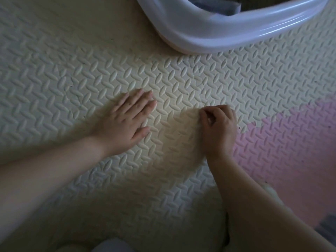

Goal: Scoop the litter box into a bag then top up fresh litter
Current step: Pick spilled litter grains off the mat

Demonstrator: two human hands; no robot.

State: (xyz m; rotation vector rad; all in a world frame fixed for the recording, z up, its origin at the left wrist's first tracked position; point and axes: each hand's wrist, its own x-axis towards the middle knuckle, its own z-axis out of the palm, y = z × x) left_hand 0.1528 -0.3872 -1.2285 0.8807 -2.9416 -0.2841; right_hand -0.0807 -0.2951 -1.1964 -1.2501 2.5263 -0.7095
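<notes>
Seen from above: two bare hands out over a foam floor mat, two bare forearms reaching in from the bottom corners.

Spread flat and palm down, the left hand (127, 120): four fingers straight and close together, thumb out to the side, lying on or just over the cream mat (81, 60). Hard to judge whether actually touching.

Just beside it but apart from it, the right hand (219, 124): curled up, fingers folded in, tip of thumb against tip of forefinger in a pinch low at the mat surface. Too small and dim to tell of any grain held in that pinch.

One litter box (227, 33), at the top right, well apart from both hands and cut off by the frame edge. Only a rounded corner of its glossy white rim in view, faintly lilac, resting on the cream mat. Inside the rim, one crumpled grey-blue patch (216, 5), perhaps bag or liner, not clear enough to say.

Mat in two colours: cream over most of the floor, one pink tile (291, 146) at the right, joined along a toothed jigsaw edge just right of the right hand. Same raised herringbone of small oval bumps on both. A few tiny dark specks scattered on the cream, too blurred to count.

At the bottom edge, one pale rounded shape (112, 245) between the forearms and one grey patch (328, 227) in the lower right corner, both too blurred to name.
</notes>
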